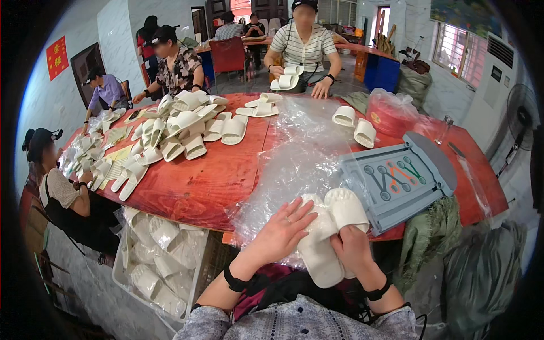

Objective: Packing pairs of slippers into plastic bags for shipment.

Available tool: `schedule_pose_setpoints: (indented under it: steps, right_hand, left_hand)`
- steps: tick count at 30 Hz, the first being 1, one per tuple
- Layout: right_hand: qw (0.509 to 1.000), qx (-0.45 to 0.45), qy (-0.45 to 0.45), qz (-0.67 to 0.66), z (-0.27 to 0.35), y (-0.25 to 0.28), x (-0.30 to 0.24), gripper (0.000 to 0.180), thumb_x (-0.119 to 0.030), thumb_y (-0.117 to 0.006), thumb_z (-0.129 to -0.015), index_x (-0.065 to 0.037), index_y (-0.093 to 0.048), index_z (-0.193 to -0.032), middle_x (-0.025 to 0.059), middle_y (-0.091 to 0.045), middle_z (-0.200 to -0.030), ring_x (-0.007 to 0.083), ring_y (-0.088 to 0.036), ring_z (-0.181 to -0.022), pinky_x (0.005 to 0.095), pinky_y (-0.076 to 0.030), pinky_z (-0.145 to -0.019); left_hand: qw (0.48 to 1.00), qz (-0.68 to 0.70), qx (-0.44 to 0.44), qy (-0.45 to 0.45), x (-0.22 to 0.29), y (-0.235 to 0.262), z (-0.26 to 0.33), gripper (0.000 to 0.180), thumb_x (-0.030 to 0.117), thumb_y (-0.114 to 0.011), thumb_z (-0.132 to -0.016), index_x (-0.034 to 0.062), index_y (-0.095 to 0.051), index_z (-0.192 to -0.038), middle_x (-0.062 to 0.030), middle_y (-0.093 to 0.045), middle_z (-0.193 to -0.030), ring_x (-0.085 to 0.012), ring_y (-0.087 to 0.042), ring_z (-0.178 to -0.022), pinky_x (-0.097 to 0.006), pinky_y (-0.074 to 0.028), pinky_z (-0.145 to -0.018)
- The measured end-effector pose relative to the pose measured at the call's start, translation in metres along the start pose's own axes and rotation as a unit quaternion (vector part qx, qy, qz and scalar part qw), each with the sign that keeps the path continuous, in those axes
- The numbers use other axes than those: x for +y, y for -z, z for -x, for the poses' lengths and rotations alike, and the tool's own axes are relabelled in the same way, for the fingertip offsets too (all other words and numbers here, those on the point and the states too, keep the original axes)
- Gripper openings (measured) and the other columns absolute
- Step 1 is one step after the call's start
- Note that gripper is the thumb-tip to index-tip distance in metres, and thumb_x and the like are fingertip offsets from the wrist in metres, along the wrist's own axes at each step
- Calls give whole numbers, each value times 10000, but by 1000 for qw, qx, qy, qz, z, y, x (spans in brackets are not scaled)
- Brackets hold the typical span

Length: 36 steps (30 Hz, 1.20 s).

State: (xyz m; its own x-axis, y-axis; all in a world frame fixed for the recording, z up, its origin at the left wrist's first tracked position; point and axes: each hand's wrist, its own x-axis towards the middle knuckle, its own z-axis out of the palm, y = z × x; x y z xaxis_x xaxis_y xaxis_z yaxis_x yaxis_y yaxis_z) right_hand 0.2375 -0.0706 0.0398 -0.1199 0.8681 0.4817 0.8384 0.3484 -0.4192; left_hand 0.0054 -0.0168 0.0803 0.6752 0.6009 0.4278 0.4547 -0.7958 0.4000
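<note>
Close in front of me is a pair of white slippers (318,255), side by side at the table's near edge. My right hand (354,249) grips the right slipper (347,209), its fingers partly hidden by it. Against the left slipper's side lies my left hand (283,229), its fingers stretched out. Sheets of clear plastic film (294,164) spread over the table just beyond both hands. To the right of the slippers sits a grey plastic folding stool (362,187) with coloured shapes on its panel.
Piled white slippers (187,122) cover the left of the red table (226,175). Another pair (364,133) lies beyond the stool, near a red bag (391,110). A white crate (195,277) of wrapped slippers stands below left. Across the table a person (303,45) holds slippers; others sit leftward.
</note>
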Motion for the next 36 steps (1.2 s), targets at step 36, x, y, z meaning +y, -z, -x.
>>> schedule_pose_setpoints:
  steps: [36]
  right_hand:
    - [941,-257,140,-172,3,22,-44,505,-213,-759,-824,22,-588,-1237,181,-652,-1092,307,-626,-985,407,-492,-911]
  left_hand:
    - [984,46,37,166,6,-6,84,694,215,-738,-793,100,-470,-1424,-291,-249,-1540,-470,-242,-1429,-503,-288,-1140]
